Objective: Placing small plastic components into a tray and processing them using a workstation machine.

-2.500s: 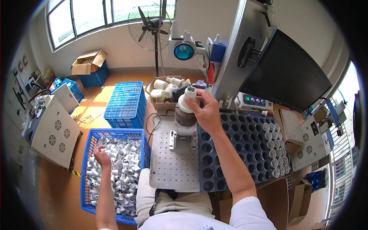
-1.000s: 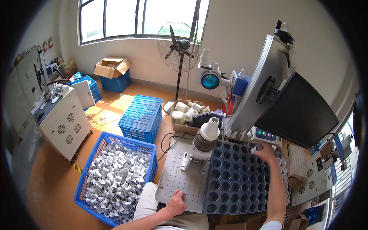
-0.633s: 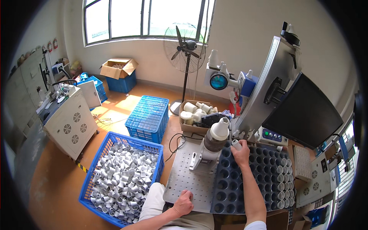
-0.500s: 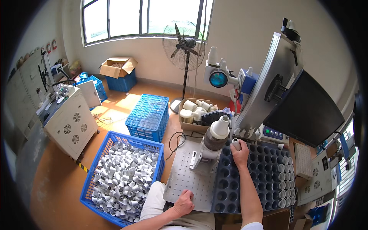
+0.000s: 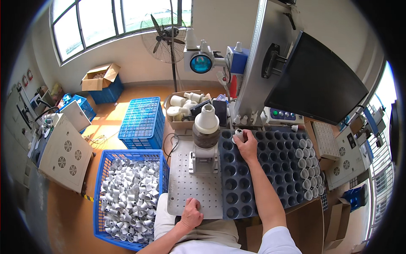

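Observation:
My right hand (image 5: 247, 146) is closed around a small whitish flared plastic piece (image 5: 238, 135), its round open top showing above my fingers. The hand is at the far left part of a dark tray (image 5: 237, 158) with rows of round holes; whether the piece touches the tray is hidden. White round pieces (image 5: 306, 173) fill the columns at the tray's right side. My left hand (image 5: 192, 213) is curled into a loose fist by the near edge of a perforated metal plate (image 5: 182, 186), with nothing visible in it. On the plate stands a fixture (image 5: 206, 139) topped by a white cone (image 5: 207, 117).
A blue crate (image 5: 100, 190) heaped with whitish flared pieces stands at my left, a lidded blue crate (image 5: 141, 118) behind it. Past the plate are a carton of white parts (image 5: 181, 125), a lens head (image 5: 200, 63), a metal column (image 5: 251, 63) and a monitor (image 5: 315, 80).
My view has turned to the right, so everything appears shifted left. My right hand still holds the piece at the tray's far left; my left hand stays curled near the plate's edge.

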`<state>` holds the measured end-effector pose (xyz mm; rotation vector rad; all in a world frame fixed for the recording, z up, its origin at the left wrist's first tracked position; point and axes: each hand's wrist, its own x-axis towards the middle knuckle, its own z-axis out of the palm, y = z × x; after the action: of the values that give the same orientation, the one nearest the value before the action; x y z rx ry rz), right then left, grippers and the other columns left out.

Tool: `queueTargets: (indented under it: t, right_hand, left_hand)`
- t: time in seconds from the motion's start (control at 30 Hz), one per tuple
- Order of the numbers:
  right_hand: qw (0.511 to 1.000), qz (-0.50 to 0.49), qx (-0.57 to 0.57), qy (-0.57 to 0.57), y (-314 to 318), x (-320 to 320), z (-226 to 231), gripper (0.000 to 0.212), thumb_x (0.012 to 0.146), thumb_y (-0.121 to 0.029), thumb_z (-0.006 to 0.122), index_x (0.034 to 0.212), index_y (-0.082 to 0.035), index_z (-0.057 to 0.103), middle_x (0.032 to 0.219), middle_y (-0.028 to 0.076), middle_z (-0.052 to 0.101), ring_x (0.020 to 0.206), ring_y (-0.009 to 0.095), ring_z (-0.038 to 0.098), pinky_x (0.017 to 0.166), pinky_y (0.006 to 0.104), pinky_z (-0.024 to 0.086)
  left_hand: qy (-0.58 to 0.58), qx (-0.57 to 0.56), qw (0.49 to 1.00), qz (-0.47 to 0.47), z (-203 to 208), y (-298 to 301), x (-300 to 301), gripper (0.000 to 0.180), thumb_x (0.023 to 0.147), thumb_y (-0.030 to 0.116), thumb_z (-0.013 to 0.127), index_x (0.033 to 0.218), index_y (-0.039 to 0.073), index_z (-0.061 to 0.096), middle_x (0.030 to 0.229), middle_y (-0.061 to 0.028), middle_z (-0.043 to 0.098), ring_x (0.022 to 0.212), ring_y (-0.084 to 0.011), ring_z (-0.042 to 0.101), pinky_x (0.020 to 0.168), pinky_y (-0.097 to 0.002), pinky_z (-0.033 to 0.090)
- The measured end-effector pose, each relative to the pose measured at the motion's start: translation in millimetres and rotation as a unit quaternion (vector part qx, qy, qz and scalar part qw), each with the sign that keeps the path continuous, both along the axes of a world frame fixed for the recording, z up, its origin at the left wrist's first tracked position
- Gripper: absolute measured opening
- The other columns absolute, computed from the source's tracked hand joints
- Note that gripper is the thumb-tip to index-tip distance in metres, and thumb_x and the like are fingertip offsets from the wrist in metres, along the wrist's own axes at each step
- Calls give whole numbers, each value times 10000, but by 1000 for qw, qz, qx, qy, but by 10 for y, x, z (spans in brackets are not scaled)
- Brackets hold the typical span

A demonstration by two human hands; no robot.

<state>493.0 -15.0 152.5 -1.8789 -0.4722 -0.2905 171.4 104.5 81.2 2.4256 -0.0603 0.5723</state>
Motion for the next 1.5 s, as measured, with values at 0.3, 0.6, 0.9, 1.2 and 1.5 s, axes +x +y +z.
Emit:
queueTargets:
  t: [0.3,0.6,0.9,1.2,1.5]
  right_hand:
    - [1000,8,-8,5,0,-64,94,341,751,-241,751,959,-17,598,885,112,659,806,219,629,756,329,488]
    - [1000,10,-13,7,-8,-45,78,339,750,-243,749,954,-18,598,883,117,657,807,226,629,753,331,489]
    - [1000,19,-1,12,-3,-14,22,346,750,-242,751,960,-15,596,892,123,660,824,232,634,762,331,490]
    - [956,71,209,191,-153,241,90,272,820,-206,708,986,-22,598,933,48,642,858,143,617,756,293,491]
    - [928,253,259,86,527,-561,1607,297,864,-142,704,1087,18,593,968,77,665,894,92,608,814,254,484]
  left_hand:
    - [3,-4,1000,12,0,0,-19,162,527,7,655,606,2,513,825,-128,467,859,-339,457,807,-398,409]
    - [17,-10,1000,13,-3,-7,-28,163,526,8,647,609,1,506,830,-131,465,878,-348,455,818,-406,410]
    - [35,-82,996,31,28,9,-44,172,541,-34,572,703,-11,519,818,-146,468,859,-352,464,817,-403,414]
    - [-150,-247,948,133,1167,945,1061,313,630,20,347,820,-56,584,866,-110,613,895,-209,567,927,-303,403]
    - [-107,-403,905,-87,2347,1082,2256,283,675,46,350,621,-33,616,705,-100,618,731,-181,550,773,-264,433]
